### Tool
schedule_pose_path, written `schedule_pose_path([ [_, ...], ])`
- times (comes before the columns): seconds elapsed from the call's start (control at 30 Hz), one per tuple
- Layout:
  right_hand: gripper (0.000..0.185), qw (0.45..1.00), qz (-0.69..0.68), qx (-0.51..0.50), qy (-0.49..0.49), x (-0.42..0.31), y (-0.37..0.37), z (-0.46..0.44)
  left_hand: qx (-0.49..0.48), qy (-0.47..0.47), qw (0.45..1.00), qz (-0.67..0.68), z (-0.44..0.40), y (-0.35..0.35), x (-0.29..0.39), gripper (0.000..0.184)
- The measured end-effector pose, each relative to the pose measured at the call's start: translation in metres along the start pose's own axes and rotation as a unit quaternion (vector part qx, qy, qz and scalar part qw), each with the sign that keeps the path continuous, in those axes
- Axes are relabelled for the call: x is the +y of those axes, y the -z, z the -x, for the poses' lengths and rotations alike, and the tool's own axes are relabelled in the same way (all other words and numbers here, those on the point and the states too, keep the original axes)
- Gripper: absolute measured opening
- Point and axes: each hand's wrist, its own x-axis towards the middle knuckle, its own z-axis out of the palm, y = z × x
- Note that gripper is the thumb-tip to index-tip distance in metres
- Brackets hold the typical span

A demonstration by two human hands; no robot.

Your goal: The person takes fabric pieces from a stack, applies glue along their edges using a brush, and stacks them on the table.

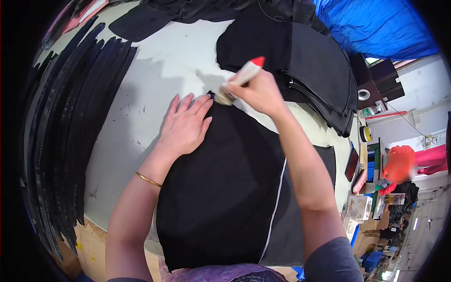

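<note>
Left hand (185, 124), fingers slightly spread, touches cloth (221, 183) reaching the desk (127, 117) near edge; right hand (259, 93) clasps a brush (247, 72), fingers curled.

So we've got the main cloth (221, 188) lying on the table (127, 108), and we'll place everything off that. Our left hand (187, 124) is at its far left edge, our right hand (260, 91) is just over its far end, and the brush (243, 75) is in that right hand with the bristles right at the cloth's far tip. Well off to the left of the cloth we have a row of strips (66, 127). Along its right side more cloth (293, 211) sticks out. Beyond it to the right there's a stack of pieces (324, 70), with a tarp (376, 28) further back. A heap of fabric (183, 11) sits straight behind it, and a box (360, 207) is way off to its right.
</note>
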Motion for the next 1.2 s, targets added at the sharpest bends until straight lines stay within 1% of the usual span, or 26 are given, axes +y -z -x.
schedule_pose_path([
  [0.07, 0.024, 0.999, -0.032, -0.017, -0.015, 0.028, 0.022, 0.030, 0.002, 0.001, 1.000, 0.004, 0.000, -0.001, 0.001, 0.039],
  [0.1, 0.024, 0.998, 0.001, -0.024, -0.051, 0.036, 0.039, 0.048, 0.005, 0.000, 1.000, 0.000, 0.000, -0.001, 0.001, 0.039],
  [0.17, 0.016, 0.989, 0.001, -0.076, -0.125, 0.047, 0.069, 0.082, 0.009, -0.003, 1.000, -0.008, 0.001, -0.002, 0.000, 0.039],
  [0.2, 0.016, 0.989, 0.003, -0.076, -0.128, 0.048, 0.073, 0.087, 0.009, -0.005, 1.000, -0.004, 0.001, -0.003, 0.000, 0.039],
  [0.33, 0.016, 0.984, -0.082, -0.036, -0.157, 0.048, 0.096, 0.111, 0.006, 0.000, 1.000, 0.001, 0.001, -0.003, 0.001, 0.039],
  [0.37, 0.016, 0.983, -0.081, -0.030, -0.162, 0.052, 0.103, 0.117, 0.006, -0.008, 1.000, 0.004, 0.000, -0.003, 0.003, 0.039],
  [0.53, 0.017, 0.981, -0.126, -0.037, -0.140, 0.077, 0.131, 0.134, -0.014, 0.000, 1.000, 0.002, -0.002, 0.001, 0.005, 0.039],
  [0.6, 0.017, 0.985, -0.092, -0.072, -0.127, 0.077, 0.125, 0.141, -0.024, -0.007, 1.000, 0.008, -0.002, 0.003, 0.007, 0.039],
  [0.67, 0.017, 0.986, -0.055, -0.099, -0.119, 0.081, 0.129, 0.152, -0.042, 0.011, 0.999, 0.008, -0.004, 0.003, 0.010, 0.039],
  [0.73, 0.015, 0.981, 0.002, -0.095, -0.170, 0.099, 0.148, 0.162, -0.041, 0.002, 0.999, 0.018, -0.007, 0.005, 0.013, 0.039],
  [0.83, 0.015, 0.979, -0.024, -0.056, -0.195, 0.164, 0.182, 0.194, -0.051, 0.015, 0.998, 0.031, -0.004, 0.006, 0.014, 0.039],
  [0.9, 0.015, 0.971, 0.040, -0.041, -0.231, 0.181, 0.203, 0.209, -0.054, 0.014, 0.998, 0.030, -0.004, 0.002, 0.013, 0.039],
  [0.93, 0.015, 0.971, 0.040, -0.040, -0.232, 0.192, 0.213, 0.217, -0.056, 0.015, 0.998, 0.026, -0.004, 0.001, 0.012, 0.039],
  [1.0, 0.014, 0.962, 0.067, 0.012, -0.263, 0.209, 0.226, 0.228, -0.060, 0.017, 0.998, 0.016, -0.005, 0.000, 0.011, 0.039],
  [1.13, 0.013, 0.962, 0.097, 0.036, -0.253, 0.183, 0.232, 0.224, -0.074, 0.020, 0.997, 0.020, -0.006, 0.000, 0.012, 0.040],
  [1.2, 0.013, 0.962, 0.107, 0.044, -0.248, 0.185, 0.234, 0.224, -0.078, 0.022, 0.996, 0.020, -0.006, 0.002, 0.012, 0.041],
])
